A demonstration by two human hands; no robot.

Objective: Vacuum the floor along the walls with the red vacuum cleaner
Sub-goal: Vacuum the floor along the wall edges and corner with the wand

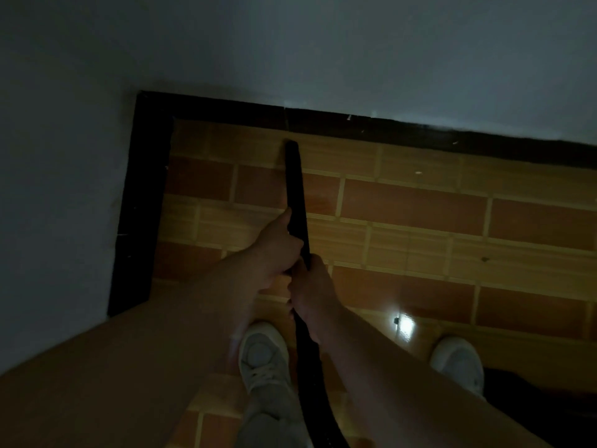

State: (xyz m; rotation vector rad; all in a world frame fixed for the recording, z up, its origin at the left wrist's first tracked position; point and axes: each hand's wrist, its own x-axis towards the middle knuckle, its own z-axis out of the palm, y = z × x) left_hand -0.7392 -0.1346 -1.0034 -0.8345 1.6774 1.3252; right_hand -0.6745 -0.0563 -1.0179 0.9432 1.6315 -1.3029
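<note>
walls (355,43): pale, meet in a corner, v dim
floor (420,221): orange/tan tiles, dark skirting (142,205) round the edge
vac tube (295,182): black, tip near far skirting, by the corner
L hand (279,244): fingers wrapped round tube
R hand (311,286): gripping tube right behind L

- Vacuum tube (295,189): black along its whole length. I can make out no markings in this dim light.
- Floor (420,221): tiles laid in a brick-like pattern. Rows of reddish orange alternate with rows of paler yellow-tan, streaked like wood grain. The joints are pale.
- Skirting (355,124): a black band along both walls, with a few small white flecks.
- Walls (290,43): plain bluish grey-white.
- My shoes (263,357): pale grey-white, with laces the same tone.
- My trouser leg (271,415): grey.
- Glare spot (403,324): bright white on the tiles.
</note>
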